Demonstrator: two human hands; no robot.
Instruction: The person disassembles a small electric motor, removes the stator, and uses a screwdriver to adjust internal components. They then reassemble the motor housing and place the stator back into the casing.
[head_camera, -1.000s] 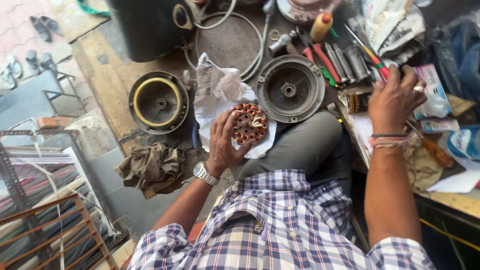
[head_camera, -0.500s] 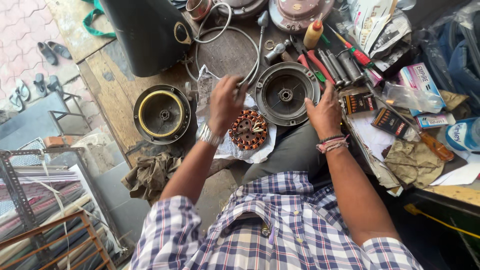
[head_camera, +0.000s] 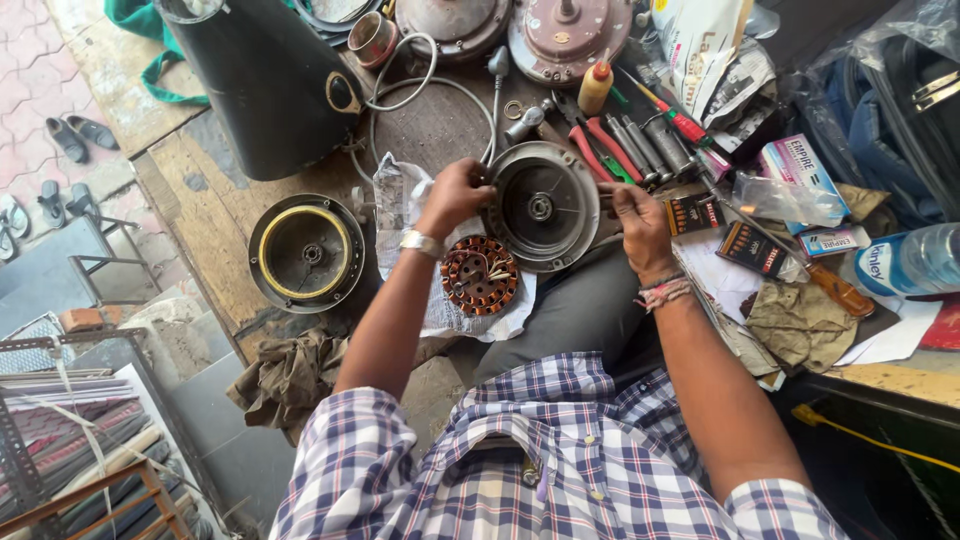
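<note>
Both hands are on the round grey metal motor cover (head_camera: 541, 206), which rests on the person's knee at the edge of the worn wooden workbench (head_camera: 205, 215). In the head view, the left hand (head_camera: 455, 193) is curled around the left rim of this cover, its fingers closed on the edge, and a silver wristwatch (head_camera: 421, 242) sits on its wrist. The right hand (head_camera: 636, 222) holds the right rim in the same way, fingers bent over the edge, with coloured thread bands (head_camera: 664, 293) around its wrist. The cover lies with its hollow side up, and a small hub shows in its centre.

Just below and to the left of the cover lies the round copper-wound stator (head_camera: 480, 275), resting on a white crumpled plastic sheet (head_camera: 405, 205). Further left of the cover, well apart, a second round dark cover with a yellow ring inside (head_camera: 305, 252) lies on the workbench. Above and left of the cover stands a big black cone-shaped body (head_camera: 265, 85). Just above and right of the cover there are red-handled pliers (head_camera: 600, 145), a yellow small bottle (head_camera: 595, 88) and a red-handled screwdriver (head_camera: 680, 122). To the right of the cover lie small dark cardboard boxes (head_camera: 745, 247), and further right an olive dirty rag (head_camera: 800, 322). Below and far left of the cover, another brown rag (head_camera: 290, 375) lies on the ground.
</note>
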